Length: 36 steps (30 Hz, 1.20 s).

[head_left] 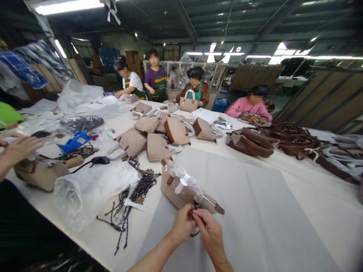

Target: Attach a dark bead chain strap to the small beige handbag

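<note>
A beige handbag point(181, 192) with brown trim, a zip and plastic-wrapped handles lies in front of me on the grey sheet point(241, 196). At its near side my left hand point(184, 223) is closed, pinching a small brown piece beside the bag. My right hand point(208, 226) meets it there, thumb and fingertips pressed together; whatever they hold is too small to make out. A dark loop shows just below the fingers. To the left lies a heap of black patterned cords point(141, 185) with metal parts.
A clear plastic bag point(93, 192) lies left of the cords. Beyond are several beige handbags point(157, 145), brown bags point(252, 141) and brown straps point(297, 139). Another person's hands point(21, 151) are at the left edge by a handbag point(45, 173). Several people work across the table.
</note>
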Each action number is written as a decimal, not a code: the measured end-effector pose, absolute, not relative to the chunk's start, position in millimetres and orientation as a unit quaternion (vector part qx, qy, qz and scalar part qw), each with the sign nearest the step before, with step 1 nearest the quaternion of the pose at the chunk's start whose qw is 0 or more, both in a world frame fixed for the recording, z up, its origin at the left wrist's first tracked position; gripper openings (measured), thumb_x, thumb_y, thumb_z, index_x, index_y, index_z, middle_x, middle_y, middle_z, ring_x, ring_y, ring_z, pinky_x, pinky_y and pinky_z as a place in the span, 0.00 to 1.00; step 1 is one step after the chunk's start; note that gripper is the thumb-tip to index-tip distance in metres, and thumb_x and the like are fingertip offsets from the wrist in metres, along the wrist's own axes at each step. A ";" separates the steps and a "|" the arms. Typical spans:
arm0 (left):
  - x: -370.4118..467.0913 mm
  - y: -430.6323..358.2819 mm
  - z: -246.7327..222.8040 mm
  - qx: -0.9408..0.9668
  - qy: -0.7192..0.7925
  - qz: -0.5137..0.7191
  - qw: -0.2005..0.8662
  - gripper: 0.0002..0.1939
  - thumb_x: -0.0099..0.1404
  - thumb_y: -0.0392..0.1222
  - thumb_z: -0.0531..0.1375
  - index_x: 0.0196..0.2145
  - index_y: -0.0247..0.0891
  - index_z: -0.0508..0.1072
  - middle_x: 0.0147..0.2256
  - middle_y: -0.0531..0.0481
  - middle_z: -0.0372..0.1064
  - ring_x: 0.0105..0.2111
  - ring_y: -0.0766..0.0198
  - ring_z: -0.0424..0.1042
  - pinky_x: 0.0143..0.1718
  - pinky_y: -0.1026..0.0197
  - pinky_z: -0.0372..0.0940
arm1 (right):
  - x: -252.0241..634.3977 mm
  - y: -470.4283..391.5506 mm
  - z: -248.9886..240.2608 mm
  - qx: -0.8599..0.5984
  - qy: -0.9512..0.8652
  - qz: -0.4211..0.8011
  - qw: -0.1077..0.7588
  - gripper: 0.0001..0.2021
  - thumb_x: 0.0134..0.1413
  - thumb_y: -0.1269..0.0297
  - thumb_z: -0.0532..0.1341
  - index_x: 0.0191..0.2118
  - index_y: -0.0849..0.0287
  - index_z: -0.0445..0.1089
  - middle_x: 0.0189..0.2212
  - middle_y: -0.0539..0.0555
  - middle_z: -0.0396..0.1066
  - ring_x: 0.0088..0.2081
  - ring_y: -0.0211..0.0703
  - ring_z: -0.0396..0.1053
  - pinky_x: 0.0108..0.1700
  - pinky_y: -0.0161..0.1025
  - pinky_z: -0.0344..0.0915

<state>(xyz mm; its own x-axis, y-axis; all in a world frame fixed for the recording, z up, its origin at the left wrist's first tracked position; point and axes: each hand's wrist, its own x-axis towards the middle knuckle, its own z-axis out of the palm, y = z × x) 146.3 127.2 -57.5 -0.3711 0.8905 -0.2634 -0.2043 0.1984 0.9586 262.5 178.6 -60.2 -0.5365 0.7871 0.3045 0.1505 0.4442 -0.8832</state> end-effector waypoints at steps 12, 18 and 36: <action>140.7 118.1 -58.8 0.123 0.536 0.610 0.571 0.11 0.45 0.42 0.58 0.28 0.37 0.66 0.26 0.55 0.65 0.27 0.67 0.63 0.31 0.63 0.56 | 267.1 180.3 -45.4 -0.446 -0.524 0.629 0.361 0.20 0.43 0.47 0.69 0.36 0.59 0.75 0.21 0.48 0.70 0.22 0.37 0.62 0.24 0.34 0.63; 138.3 116.0 -51.8 0.086 0.501 0.608 0.610 0.15 0.44 0.43 0.58 0.31 0.39 0.62 0.28 0.53 0.70 0.28 0.60 0.73 0.34 0.57 0.64 | 262.8 179.9 -35.9 -0.461 -0.489 0.644 0.365 0.23 0.37 0.45 0.71 0.34 0.61 0.76 0.24 0.51 0.73 0.25 0.41 0.67 0.28 0.39 0.68; 132.7 114.8 -65.1 0.243 0.659 0.578 0.416 0.07 0.45 0.32 0.59 0.23 0.39 0.63 0.23 0.58 0.57 0.28 0.66 0.56 0.31 0.62 0.50 | 262.9 178.3 -46.3 -0.464 -0.582 0.579 0.332 0.25 0.49 0.43 0.62 0.43 0.59 0.72 0.29 0.53 0.74 0.28 0.44 0.68 0.29 0.39 0.68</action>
<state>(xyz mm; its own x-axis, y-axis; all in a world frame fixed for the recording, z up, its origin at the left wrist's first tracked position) 132.7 114.8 -65.1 -0.5353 0.8015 -0.2666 -0.1603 0.2135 0.9637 262.9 178.3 -46.3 -0.3488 0.9250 -0.1509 0.1559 -0.1014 -0.9825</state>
